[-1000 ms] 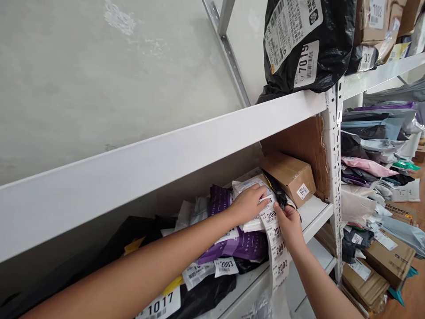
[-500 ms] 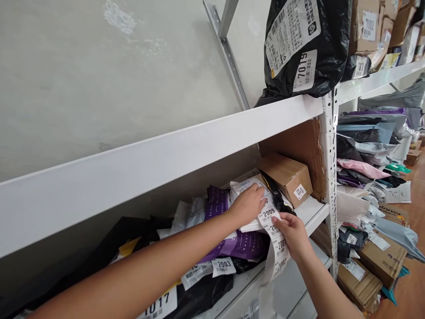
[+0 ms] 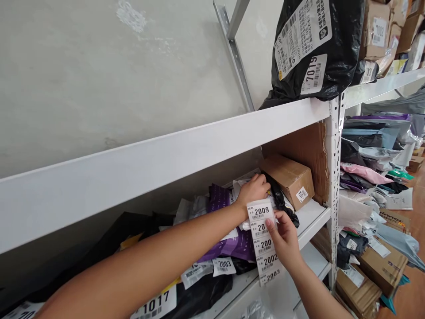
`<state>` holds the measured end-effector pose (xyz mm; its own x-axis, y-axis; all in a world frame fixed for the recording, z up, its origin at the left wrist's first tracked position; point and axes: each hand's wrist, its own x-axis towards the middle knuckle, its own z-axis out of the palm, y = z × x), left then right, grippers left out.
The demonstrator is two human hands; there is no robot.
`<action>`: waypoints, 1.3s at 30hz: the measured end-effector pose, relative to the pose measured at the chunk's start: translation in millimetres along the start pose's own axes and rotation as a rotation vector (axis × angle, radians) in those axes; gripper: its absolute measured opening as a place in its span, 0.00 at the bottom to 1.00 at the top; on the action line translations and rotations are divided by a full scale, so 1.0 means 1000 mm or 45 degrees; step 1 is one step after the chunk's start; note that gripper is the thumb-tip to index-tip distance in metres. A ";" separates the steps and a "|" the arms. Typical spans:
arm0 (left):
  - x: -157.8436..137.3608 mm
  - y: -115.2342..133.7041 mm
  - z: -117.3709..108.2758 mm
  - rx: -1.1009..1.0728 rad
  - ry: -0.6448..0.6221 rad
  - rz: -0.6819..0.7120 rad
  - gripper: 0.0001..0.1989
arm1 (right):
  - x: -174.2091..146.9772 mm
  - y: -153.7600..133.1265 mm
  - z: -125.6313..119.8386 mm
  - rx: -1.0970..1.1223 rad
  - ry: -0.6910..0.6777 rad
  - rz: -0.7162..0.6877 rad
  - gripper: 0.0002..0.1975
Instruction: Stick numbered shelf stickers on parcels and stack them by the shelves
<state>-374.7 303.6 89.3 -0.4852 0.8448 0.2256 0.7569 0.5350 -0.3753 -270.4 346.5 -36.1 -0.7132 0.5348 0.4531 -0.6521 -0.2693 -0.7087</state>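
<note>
My left hand [image 3: 253,193] reaches into the middle shelf with its fingers curled down over a white plastic parcel [image 3: 236,187]; whatever lies under the fingertips is hidden. In my right hand [image 3: 286,241], a strip of white number labels [image 3: 262,248] is pinched between thumb and fingers, hanging down in front of the shelf edge. Its top label reads 2009, a lower one 2002. Beneath and left of the white parcel lies a purple mailer bag [image 3: 219,199]. A brown cardboard box [image 3: 288,179] and a black parcel [image 3: 282,201] sit right of my left hand.
A white shelf beam [image 3: 166,155] crosses above my arms. On top stands a large black parcel [image 3: 312,48] labelled 7019. Black parcels [image 3: 202,292] with labels 1017 and 2003 lie at lower left. Beyond the upright post [image 3: 334,177], stacked mailers [image 3: 372,173] and cartons [image 3: 381,254] fill another shelf.
My right hand has drawn the label strip slightly down, turning it flat towards me, with 2009 at its top end. My left hand has shifted a little farther up and right on the parcel.
</note>
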 end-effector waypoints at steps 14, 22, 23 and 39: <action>-0.009 -0.042 -0.001 -1.029 -0.080 0.494 0.12 | 0.046 0.018 0.000 -0.206 0.246 0.146 0.25; 0.009 -0.035 -0.007 -0.930 -0.327 0.147 0.18 | 0.040 0.013 -0.005 -0.518 0.354 0.095 0.26; 0.008 -0.035 -0.008 -0.912 -0.327 0.199 0.19 | 0.039 0.012 -0.005 -0.499 0.351 0.104 0.26; -0.005 -0.053 -0.006 -0.978 -0.343 0.370 0.21 | 0.026 0.002 0.005 -0.608 0.081 -0.088 0.17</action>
<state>-409.6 271.1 113.4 -0.2399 0.9699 -0.0421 0.9063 0.2393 0.3484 -291.7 356.1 -23.0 -0.6456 0.5901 0.4847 -0.4963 0.1581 -0.8536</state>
